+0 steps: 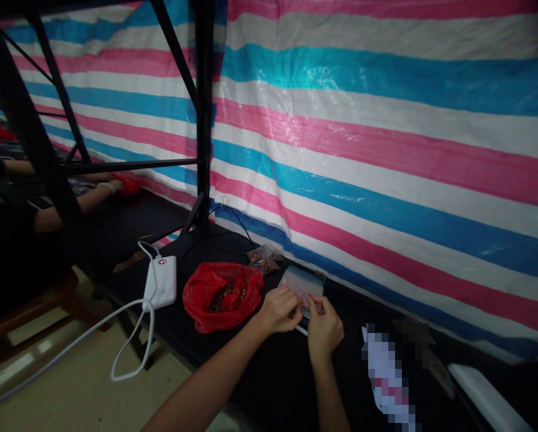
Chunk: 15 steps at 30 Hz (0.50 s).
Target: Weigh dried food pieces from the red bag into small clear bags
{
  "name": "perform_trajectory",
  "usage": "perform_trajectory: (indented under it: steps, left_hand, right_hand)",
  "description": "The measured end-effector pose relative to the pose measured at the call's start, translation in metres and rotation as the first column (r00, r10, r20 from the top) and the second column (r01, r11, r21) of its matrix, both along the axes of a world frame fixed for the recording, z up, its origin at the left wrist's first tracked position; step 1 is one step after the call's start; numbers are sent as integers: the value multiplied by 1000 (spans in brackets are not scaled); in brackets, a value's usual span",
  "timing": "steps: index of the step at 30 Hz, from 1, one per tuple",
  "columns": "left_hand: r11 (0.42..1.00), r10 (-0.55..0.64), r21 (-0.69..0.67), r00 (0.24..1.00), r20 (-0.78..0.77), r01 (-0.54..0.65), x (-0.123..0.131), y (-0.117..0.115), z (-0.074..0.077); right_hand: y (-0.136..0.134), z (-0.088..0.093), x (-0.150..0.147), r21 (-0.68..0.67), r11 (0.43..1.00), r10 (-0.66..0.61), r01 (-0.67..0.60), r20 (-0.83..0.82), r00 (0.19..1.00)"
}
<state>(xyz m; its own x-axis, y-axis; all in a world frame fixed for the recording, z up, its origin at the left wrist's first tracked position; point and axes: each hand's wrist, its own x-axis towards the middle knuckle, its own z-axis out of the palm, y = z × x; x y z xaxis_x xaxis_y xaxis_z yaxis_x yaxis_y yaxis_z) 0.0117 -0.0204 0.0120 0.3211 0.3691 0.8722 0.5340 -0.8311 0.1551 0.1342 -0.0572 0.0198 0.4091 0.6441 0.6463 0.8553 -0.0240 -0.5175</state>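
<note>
Both my hands meet over a small clear plastic bag [303, 283] lying on the black table [269, 372]. My left hand [278, 309] pinches the bag's near edge with curled fingers. My right hand [324, 332] pinches the same edge just to the right, fingers closed. Left of my hands sits an open red plastic bag [221, 295] holding brown pieces. A small clear packet of brown pieces [262, 258] lies behind it near the tarp.
A white power bank [161, 281] with a white cable [116, 336] lies at the table's left end. A striped pink, blue and white tarp [385, 150] forms the back wall. Black metal frame posts [204, 114] stand at left. Another person's arms [89, 195] rest on a neighbouring table.
</note>
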Motion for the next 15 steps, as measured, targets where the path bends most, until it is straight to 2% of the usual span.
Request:
perform_trajectory:
  steps: [3,8,12,15]
  left_hand:
    - [1000,-29,2,998,-57,29,-4,1,2]
    - [983,-143,-138,973,-183,119,-9,-4,13]
    - [954,-233,-236,951,-204,184,-11,-4,21]
    - [953,-207,-261,962,-178,157,-11,0,21]
  right_hand:
    - [-2,-1,-1,-23,999,25,-24,20,999]
    - [-3,-3,-1,3,999,49,-50,19,999]
    - [4,-6,6,64,988,146,-139,-113,983]
    - [14,-12,12,72,962,273,-263,-277,922]
